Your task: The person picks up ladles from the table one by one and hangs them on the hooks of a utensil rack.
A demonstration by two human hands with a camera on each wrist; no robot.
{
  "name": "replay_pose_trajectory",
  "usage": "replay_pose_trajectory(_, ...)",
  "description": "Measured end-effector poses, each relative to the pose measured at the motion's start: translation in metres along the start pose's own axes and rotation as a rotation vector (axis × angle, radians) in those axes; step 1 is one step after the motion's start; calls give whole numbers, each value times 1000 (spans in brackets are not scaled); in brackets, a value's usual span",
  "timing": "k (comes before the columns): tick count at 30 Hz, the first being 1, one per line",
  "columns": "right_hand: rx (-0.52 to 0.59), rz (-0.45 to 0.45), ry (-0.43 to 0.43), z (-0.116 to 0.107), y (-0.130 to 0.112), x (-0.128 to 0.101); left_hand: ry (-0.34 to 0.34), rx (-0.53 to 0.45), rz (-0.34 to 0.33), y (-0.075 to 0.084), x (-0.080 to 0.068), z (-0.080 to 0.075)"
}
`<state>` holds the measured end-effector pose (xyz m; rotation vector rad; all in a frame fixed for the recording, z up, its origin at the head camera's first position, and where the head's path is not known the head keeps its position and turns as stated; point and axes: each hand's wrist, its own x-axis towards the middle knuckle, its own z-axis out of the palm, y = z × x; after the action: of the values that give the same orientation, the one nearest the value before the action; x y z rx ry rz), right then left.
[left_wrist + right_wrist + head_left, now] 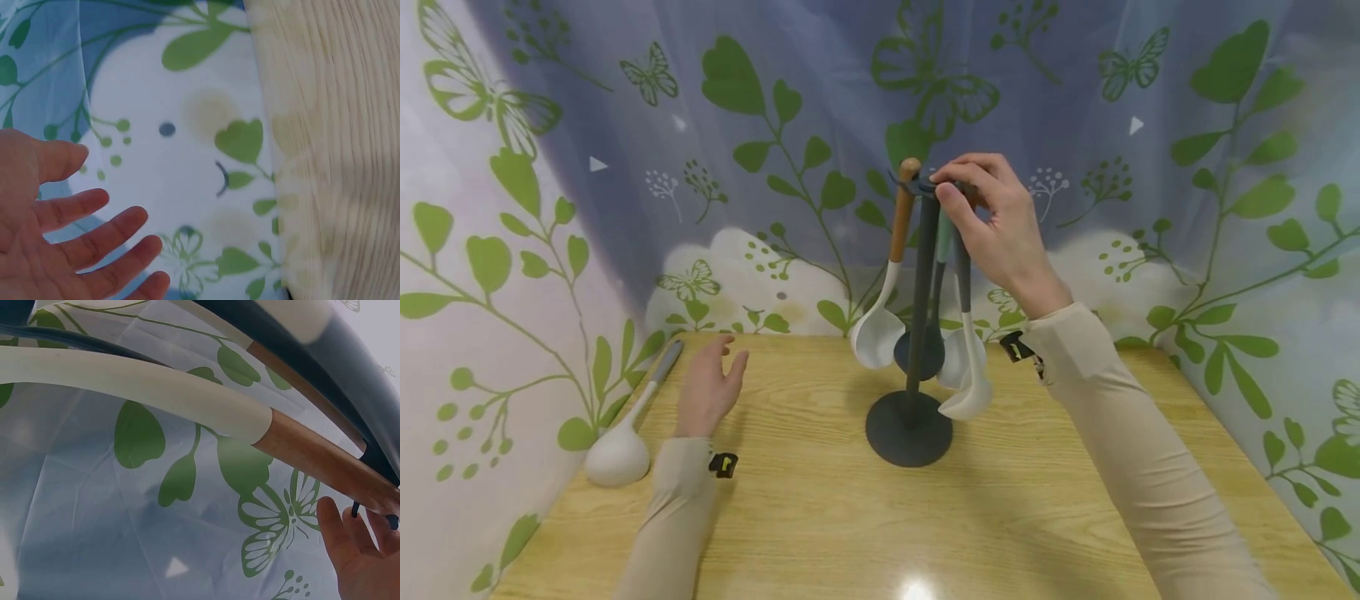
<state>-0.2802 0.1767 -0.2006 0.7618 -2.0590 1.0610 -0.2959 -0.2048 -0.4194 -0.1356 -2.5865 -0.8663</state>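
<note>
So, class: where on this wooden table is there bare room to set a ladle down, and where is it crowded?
Bare wood runs along the table's near edge, between the two sleeves, and right of the stand. It is crowded round the stand's hanging spoons, under the right hand, and at the left edge, where a ladle lies beside the left hand.

One stand (910,429) is seen on one table (820,517). Four utensils are counted hanging from the stand: one wood-handled ladle (880,329), one dark spoon (934,354), one green-handled utensil (957,357) and one grey-handled ladle (972,392). One further ladle (621,450) is seen lying apart at the table's left edge, so five utensils are counted in all. Two hands are counted: one left hand (709,387) and one right hand (996,225). Two sleeves are seen, one on each arm. One leaf-printed cloth (625,167) is hung behind.
</note>
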Motion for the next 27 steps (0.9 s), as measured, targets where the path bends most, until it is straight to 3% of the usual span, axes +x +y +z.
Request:
replay_pose_trajectory(3, -9, -11, 4, 0, 0, 0, 4, 24, -19, -6, -1, -7)
replay_pose_trajectory(9, -25, -51, 8, 0, 3, 1, 95, 74, -26, -19, -2, -16)
replay_pose_trajectory(12, -26, -49, 2, 0, 2, 1, 98, 121, -51, -26, -4, -22)
replay_pose_trajectory(21, -22, -34, -7, 1, 2, -1, -66, 188, -245, -47, -11, -46)
replay_pose_trajectory(27, -18, -57, 6, 1, 4, 1, -154, 190, -306, -61, -12, -56)
